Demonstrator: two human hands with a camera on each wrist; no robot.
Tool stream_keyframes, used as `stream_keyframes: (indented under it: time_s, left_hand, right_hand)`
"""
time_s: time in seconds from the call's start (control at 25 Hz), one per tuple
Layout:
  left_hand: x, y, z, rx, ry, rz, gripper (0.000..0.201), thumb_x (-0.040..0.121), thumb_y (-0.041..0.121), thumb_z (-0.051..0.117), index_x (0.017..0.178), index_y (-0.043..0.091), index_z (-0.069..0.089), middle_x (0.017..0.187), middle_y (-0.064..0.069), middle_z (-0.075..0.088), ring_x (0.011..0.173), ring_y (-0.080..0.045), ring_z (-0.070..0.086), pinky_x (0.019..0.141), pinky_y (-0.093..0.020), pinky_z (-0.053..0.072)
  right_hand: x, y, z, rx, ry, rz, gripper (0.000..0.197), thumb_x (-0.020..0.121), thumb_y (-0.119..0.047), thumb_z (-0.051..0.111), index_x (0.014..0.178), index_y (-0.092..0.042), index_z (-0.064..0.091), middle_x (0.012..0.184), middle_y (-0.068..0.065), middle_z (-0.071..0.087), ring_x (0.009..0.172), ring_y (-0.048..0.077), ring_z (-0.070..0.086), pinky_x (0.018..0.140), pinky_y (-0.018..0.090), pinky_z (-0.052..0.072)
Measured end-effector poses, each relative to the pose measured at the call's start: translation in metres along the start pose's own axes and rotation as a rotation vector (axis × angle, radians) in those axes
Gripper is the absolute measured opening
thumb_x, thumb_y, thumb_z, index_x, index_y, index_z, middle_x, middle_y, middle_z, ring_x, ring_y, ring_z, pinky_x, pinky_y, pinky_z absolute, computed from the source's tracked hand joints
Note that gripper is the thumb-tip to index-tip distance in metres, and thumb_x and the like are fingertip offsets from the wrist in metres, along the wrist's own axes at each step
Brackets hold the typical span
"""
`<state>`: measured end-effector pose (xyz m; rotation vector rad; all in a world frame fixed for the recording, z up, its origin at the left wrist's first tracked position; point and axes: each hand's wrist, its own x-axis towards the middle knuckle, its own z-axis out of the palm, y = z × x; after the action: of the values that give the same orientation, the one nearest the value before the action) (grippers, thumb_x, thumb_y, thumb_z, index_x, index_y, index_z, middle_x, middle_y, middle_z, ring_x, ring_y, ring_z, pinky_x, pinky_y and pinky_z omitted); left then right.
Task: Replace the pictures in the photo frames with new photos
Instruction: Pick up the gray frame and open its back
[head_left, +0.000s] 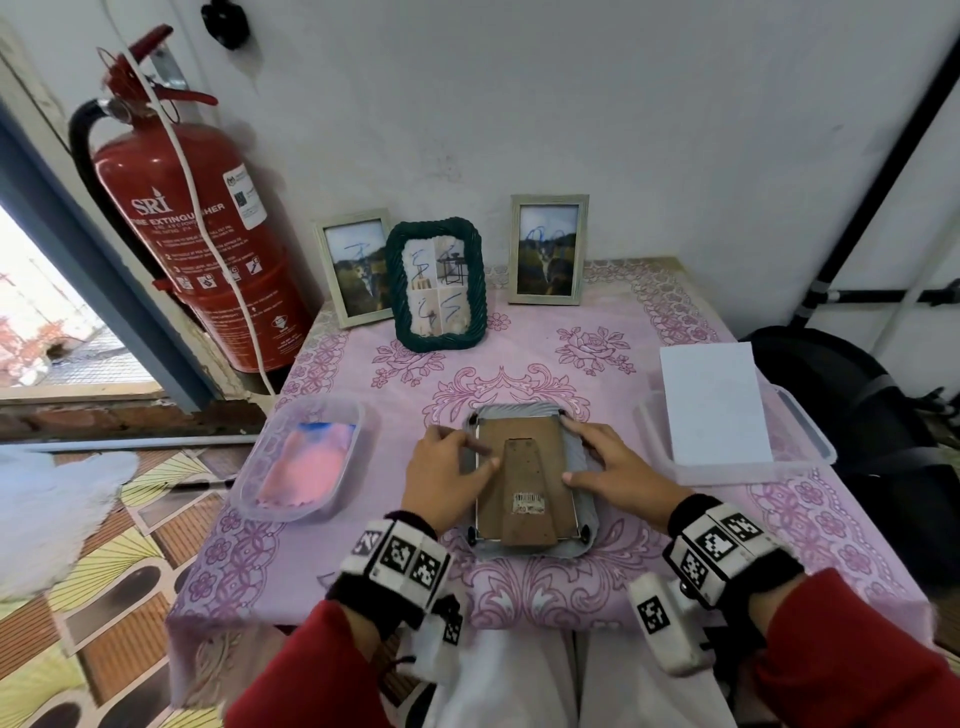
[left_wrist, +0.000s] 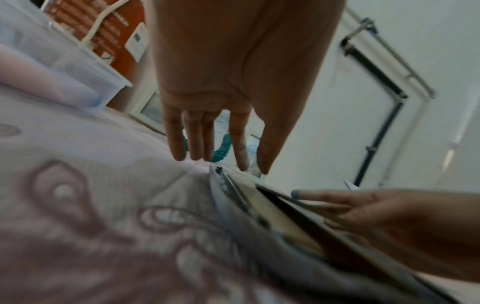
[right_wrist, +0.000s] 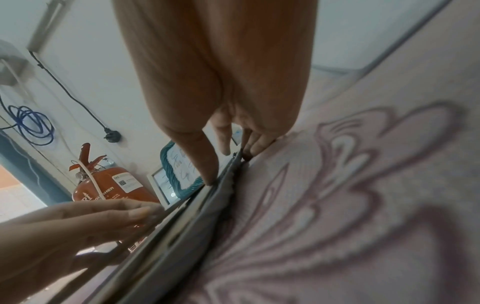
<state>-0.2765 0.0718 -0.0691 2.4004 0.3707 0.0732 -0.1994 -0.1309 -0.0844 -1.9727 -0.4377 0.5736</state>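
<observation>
The left hand (head_left: 444, 473) lies with straight fingers on the brown cardboard back of a grey-rimmed photo frame (head_left: 524, 475) lying face down mid-table on the pink floral tablecloth (head_left: 597, 587). The right hand (head_left: 605, 465), fingers extended, presses the frame's right edge. A clear plastic tray (head_left: 810, 441) holding white paper sits just right.

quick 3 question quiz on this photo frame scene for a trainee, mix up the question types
1. True or false: the grey frame between the hands lies face down, its brown backing board up.
2. How many picture frames stand upright near the wall? A) two B) three C) four
3. Fill in: the white sheet rests on the clear tray to the person's ____.

Key: 1 true, both the left hand and right hand rest on it. 2 B, the green woven frame between two pale ones. 3 right.
</observation>
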Motion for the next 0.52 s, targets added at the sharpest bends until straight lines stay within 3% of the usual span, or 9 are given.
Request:
stream_keyframes:
  time_s: [0.08, 0.2, 0.36, 0.52]
  left_hand:
    - [-0.018, 0.005, 0.008, 0.098, 0.022, -0.037, 0.032, 0.080, 0.051, 0.062, 0.089, 0.021, 0.064, 0.117, -0.001, 0.046, 0.115, -0.021, 0.041, 0.100, -0.035, 0.032]
    - [-0.032, 0.010, 0.020, 0.160, 0.010, -0.099, 0.048, 0.072, 0.066, 0.061, 0.087, 0.020, 0.064, 0.125, -0.002, 0.042, 0.122, -0.023, 0.036, 0.100, -0.038, 0.026]
    - [-0.032, 0.014, 0.025, 0.118, 0.028, -0.144, 0.051, 0.066, 0.062, 0.070, 0.087, 0.016, 0.064, 0.130, -0.006, 0.040, 0.126, -0.025, 0.033, 0.102, -0.039, 0.025]
    - [-0.033, 0.013, 0.025, -0.048, 0.099, -0.176, 0.039, 0.062, 0.052, 0.078, 0.075, 0.023, 0.057, 0.128, -0.004, 0.041, 0.123, -0.024, 0.035, 0.098, -0.034, 0.026]
  right_hand:
    - [-0.005, 0.004, 0.000, 0.032, -0.003, -0.033, 0.068, 0.085, 0.000, 0.062, 0.144, -0.013, 0.032, 0.141, 0.009, 0.030, 0.135, 0.019, 0.034, 0.118, 0.035, 0.025]
    - [-0.008, 0.006, -0.001, 0.045, 0.016, -0.079, 0.067, 0.083, 0.001, 0.065, 0.141, -0.009, 0.035, 0.141, 0.011, 0.033, 0.136, 0.020, 0.035, 0.118, 0.038, 0.026]
    - [-0.011, 0.006, 0.000, 0.038, 0.036, -0.113, 0.065, 0.082, 0.003, 0.065, 0.140, -0.005, 0.037, 0.140, 0.015, 0.034, 0.135, 0.022, 0.036, 0.117, 0.039, 0.027]
    - [-0.013, 0.004, 0.001, 0.003, 0.027, -0.125, 0.062, 0.083, 0.002, 0.064, 0.139, -0.004, 0.038, 0.140, 0.017, 0.034, 0.135, 0.021, 0.036, 0.116, 0.026, 0.025]
